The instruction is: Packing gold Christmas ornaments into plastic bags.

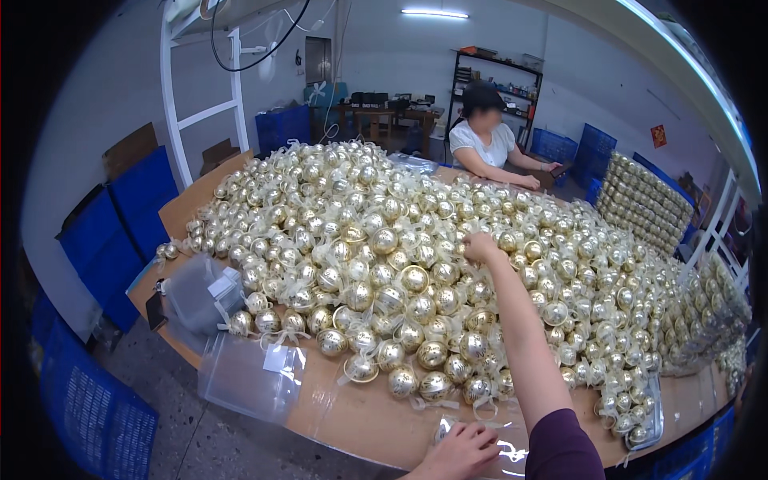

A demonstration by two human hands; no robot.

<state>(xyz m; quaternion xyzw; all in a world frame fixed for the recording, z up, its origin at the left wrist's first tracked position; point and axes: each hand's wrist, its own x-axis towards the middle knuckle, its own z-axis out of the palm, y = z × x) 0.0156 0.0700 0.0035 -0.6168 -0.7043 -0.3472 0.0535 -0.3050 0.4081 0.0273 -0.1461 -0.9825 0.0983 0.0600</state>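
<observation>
A big heap of shiny gold ball ornaments [414, 278] with pale sheer ribbons covers most of the table. My right hand [480, 248] reaches into the middle of it, fingers closed together at the balls; what they pinch is too small to make out. At the near edge of the table, my left hand [460, 453] rests with its fingers bent over a piece of clear plastic packaging [442, 429], mostly hidden by the hand and glare. Just ahead of that hand lie gold balls at the heap's front edge.
Clear plastic bags [250, 380] lie at the left on the brown tabletop [360, 428]. Packed balls in clear plastic [708, 312] are stacked at the right. Blue crates [96, 400] stand left. Across the table sits another person [488, 144] holding a dark object.
</observation>
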